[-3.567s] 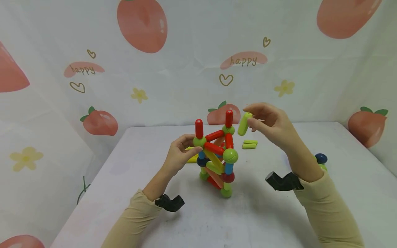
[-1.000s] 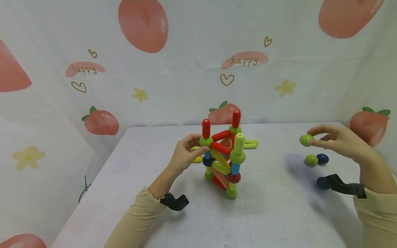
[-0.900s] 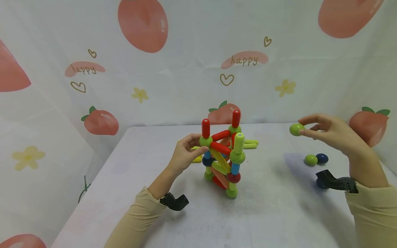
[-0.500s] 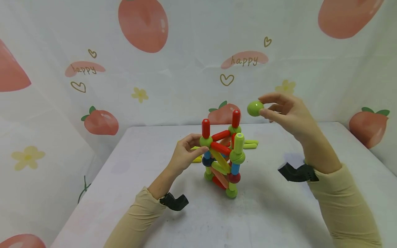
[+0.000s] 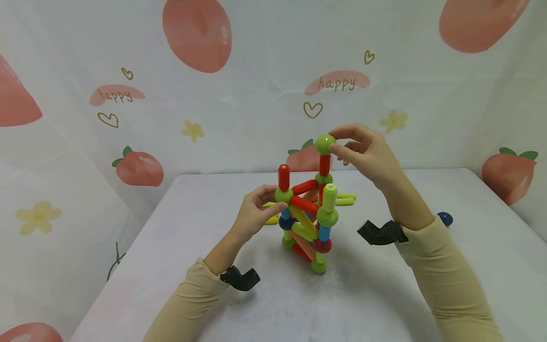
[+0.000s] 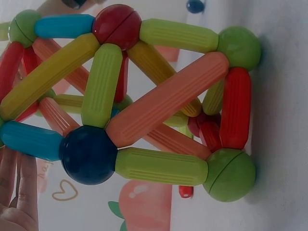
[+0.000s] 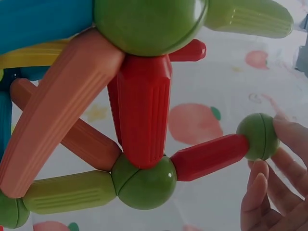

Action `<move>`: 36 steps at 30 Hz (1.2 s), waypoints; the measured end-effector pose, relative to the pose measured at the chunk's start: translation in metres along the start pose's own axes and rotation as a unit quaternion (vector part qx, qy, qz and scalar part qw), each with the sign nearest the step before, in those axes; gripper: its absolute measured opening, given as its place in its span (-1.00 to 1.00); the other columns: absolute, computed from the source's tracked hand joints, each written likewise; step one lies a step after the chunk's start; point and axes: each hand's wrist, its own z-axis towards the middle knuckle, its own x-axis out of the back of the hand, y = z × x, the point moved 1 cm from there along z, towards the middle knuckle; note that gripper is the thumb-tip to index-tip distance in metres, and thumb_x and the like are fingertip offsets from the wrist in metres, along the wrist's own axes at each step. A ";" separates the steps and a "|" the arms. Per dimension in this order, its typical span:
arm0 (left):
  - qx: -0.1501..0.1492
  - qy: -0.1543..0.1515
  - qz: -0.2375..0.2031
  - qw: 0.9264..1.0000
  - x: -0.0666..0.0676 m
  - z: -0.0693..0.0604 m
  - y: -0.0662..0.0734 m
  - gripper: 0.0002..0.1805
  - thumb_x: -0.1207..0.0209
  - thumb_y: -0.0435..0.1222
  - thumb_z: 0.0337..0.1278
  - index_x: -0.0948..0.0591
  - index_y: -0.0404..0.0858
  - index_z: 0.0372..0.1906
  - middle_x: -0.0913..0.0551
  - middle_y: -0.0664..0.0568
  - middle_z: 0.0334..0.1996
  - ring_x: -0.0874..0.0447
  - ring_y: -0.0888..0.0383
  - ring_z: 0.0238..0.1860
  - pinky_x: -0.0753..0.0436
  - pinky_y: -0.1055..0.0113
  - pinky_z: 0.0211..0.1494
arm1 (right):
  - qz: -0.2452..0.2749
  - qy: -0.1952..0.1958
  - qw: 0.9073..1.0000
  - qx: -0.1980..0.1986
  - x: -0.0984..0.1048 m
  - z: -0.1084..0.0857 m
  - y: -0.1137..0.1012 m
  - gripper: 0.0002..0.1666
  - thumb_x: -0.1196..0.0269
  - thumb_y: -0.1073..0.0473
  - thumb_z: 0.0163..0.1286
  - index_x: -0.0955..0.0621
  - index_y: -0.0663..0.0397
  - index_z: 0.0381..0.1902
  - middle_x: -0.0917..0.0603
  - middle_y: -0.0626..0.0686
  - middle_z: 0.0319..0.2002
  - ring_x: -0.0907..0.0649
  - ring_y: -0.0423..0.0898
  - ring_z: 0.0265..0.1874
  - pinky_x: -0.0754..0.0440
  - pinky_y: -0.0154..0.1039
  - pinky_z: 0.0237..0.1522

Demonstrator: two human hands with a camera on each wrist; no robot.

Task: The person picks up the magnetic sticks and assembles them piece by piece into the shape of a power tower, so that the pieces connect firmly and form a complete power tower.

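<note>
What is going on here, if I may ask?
A person's right hand pinches a green ball against the top of an upright red rod. The left hand holds the rod-and-ball structure by a green corner ball. A second red rod and a light green rod stand upright with bare upper ends.

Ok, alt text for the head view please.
A person's right hand holds a green ball atop an upright red stick of a colorful toy tower on a white table; the left hand grips a lower green ball.
</note>
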 end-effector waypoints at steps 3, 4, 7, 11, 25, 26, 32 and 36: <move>0.001 0.001 0.000 1.000 0.000 0.000 0.001 -0.57 -0.24 -0.38 0.09 -0.47 -0.39 0.08 -0.57 -0.35 -0.03 -0.59 0.32 -0.13 -0.66 0.33 -0.01 | 0.002 0.003 1.000 -0.005 -0.001 0.001 0.000 -0.74 -0.18 0.25 0.31 -0.56 0.02 -0.04 -0.60 -0.15 -0.17 -0.59 -0.22 -0.45 -0.55 -0.43 -0.41; 0.002 0.001 0.000 1.000 0.000 0.000 0.001 -0.57 -0.23 -0.38 0.09 -0.47 -0.39 0.08 -0.57 -0.34 -0.03 -0.59 0.32 -0.13 -0.66 0.34 -0.01 | 0.000 0.004 1.000 -0.006 -0.002 0.001 0.000 -0.75 -0.18 0.25 0.31 -0.56 0.02 -0.04 -0.59 -0.14 -0.17 -0.59 -0.22 -0.45 -0.55 -0.43 -0.41; 0.004 0.002 0.001 1.000 -0.001 0.000 0.001 -0.58 -0.23 -0.39 0.09 -0.48 -0.38 0.08 -0.57 -0.34 -0.03 -0.59 0.32 -0.14 -0.66 0.34 -0.01 | 0.000 0.001 1.000 -0.010 -0.002 0.001 -0.001 -0.74 -0.17 0.24 0.32 -0.54 0.02 -0.02 -0.58 -0.13 -0.14 -0.59 -0.22 -0.45 -0.55 -0.43 -0.40; 0.006 0.003 0.004 1.000 -0.001 -0.001 0.002 -0.58 -0.22 -0.39 0.09 -0.48 -0.38 0.08 -0.58 -0.31 -0.03 -0.59 0.31 -0.13 -0.66 0.33 -0.01 | -0.011 -0.001 1.000 -0.009 0.003 -0.003 0.000 -0.68 -0.16 0.23 0.33 -0.51 0.05 0.05 -0.57 -0.17 -0.09 -0.60 -0.22 -0.43 -0.57 -0.45 -0.37; 0.005 0.003 0.006 1.000 0.000 0.001 0.000 -0.58 -0.22 -0.40 0.09 -0.48 -0.38 0.08 -0.59 -0.32 -0.04 -0.59 0.30 -0.13 -0.66 0.33 -0.01 | -0.145 0.012 0.977 -0.153 0.086 -0.053 0.046 -0.76 -0.16 0.11 0.35 -0.52 -0.35 -0.05 -0.55 -0.50 -0.21 -0.60 -0.42 -0.35 -0.56 -0.52 -0.34; 0.007 0.004 0.006 1.000 0.000 0.001 0.000 -0.58 -0.22 -0.40 0.09 -0.48 -0.38 0.08 -0.59 -0.32 -0.04 -0.59 0.30 -0.13 -0.66 0.33 -0.01 | -0.163 0.002 0.972 -0.169 0.094 -0.058 0.052 -0.77 -0.15 0.08 0.36 -0.50 -0.34 -0.05 -0.53 -0.52 -0.23 -0.59 -0.44 -0.35 -0.55 -0.52 -0.34; 0.012 0.006 0.002 1.000 0.000 0.000 0.001 -0.59 -0.23 -0.38 0.10 -0.48 -0.37 0.08 -0.58 -0.32 -0.03 -0.59 0.26 -0.11 -0.66 0.34 -0.01 | -0.242 -0.073 0.932 -0.259 0.134 -0.090 0.091 -0.48 -0.11 -0.05 0.38 -0.37 0.12 0.17 -0.56 -0.41 -0.20 -0.54 -0.54 -0.37 -0.57 -0.46 -0.34; 0.012 0.006 -0.002 1.000 -0.001 0.000 0.001 -0.59 -0.22 -0.39 0.10 -0.48 -0.38 0.08 -0.58 -0.32 -0.03 -0.59 0.29 -0.12 -0.66 0.35 -0.02 | -0.248 -0.109 0.913 -0.304 0.149 -0.109 0.117 -0.37 -0.10 -0.07 0.38 -0.31 0.23 0.22 -0.55 0.25 0.07 -0.54 -0.53 -0.36 -0.57 -0.44 -0.32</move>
